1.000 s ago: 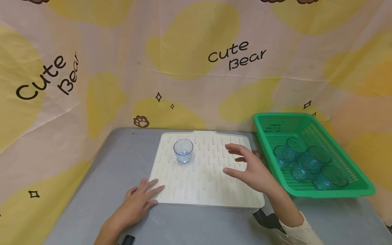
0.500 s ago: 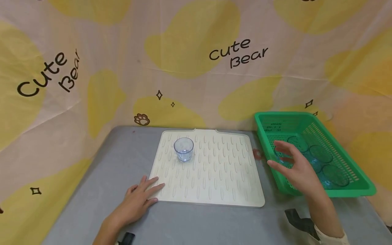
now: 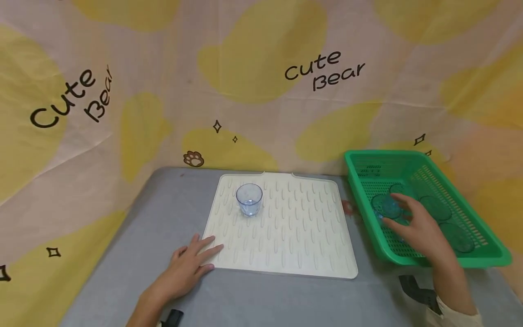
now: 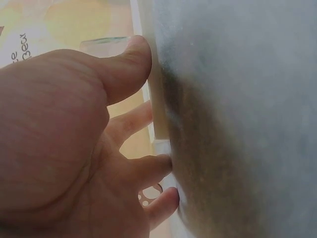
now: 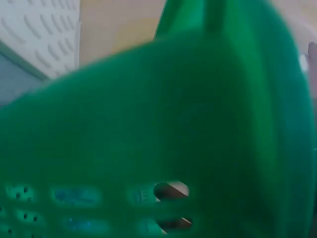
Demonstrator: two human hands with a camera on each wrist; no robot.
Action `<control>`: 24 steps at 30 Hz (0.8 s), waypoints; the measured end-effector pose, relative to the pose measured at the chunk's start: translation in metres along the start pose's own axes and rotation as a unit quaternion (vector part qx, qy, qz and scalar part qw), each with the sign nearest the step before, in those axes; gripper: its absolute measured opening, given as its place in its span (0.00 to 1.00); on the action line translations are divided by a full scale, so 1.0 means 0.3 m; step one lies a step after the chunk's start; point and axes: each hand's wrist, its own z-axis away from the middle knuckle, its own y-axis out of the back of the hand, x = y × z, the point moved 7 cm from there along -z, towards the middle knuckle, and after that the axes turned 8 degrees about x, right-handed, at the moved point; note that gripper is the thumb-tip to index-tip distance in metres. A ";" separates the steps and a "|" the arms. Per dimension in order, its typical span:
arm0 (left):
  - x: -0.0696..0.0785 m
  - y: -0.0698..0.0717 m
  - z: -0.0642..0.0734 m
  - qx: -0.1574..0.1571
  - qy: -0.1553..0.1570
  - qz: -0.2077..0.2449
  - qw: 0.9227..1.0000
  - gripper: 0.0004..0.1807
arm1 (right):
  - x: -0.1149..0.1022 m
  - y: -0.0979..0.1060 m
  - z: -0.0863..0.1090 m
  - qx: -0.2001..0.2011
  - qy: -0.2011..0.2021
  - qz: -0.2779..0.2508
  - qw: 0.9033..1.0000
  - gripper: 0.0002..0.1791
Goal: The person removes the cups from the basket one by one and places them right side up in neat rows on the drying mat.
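Head view: over the near rim of a green basket (image 3: 486, 262), a right hand (image 3: 421, 227), thumb and fingers bent and apart, with a blue glass (image 3: 391, 207) at the fingertips, inside the basket toward its left side. Cannot tell whether clamped on that glass or only beside it. Farther right in the basket, more glasses (image 3: 436, 208), partly behind the hand. Left of the basket, a lone glass (image 3: 249, 200), upright on a white ribbed mat (image 3: 294, 245), toward its far left corner. At the mat's near left corner, a left hand (image 3: 185, 270), fingers spread apart, tips resting on the edge. Below, a gray table (image 3: 286, 297); behind, a yellow-blotched cloth (image 3: 261, 68) lettered "Cute Bear." At the right wrist, a black strap (image 3: 421, 293) and a pale sleeve (image 3: 455, 316). Left wrist view: the same left hand up close, thumb well apart from the fingers. Right wrist view: mostly blurred basket wall, with slots low down and a part of the mat upper left.
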 end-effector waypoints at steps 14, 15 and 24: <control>0.003 0.005 -0.006 -0.004 -0.002 0.005 1.000 0.28 | 0.072 -0.028 -0.011 -0.053 -0.047 0.060 0.996 0.49; 0.003 0.005 -0.007 -0.007 0.001 0.006 1.000 0.28 | 0.075 -0.028 -0.010 -0.053 -0.049 0.064 0.995 0.50; -0.008 -0.013 -0.010 -0.034 0.037 0.021 0.998 0.29 | 0.083 -0.026 -0.009 -0.041 -0.037 0.076 0.996 0.54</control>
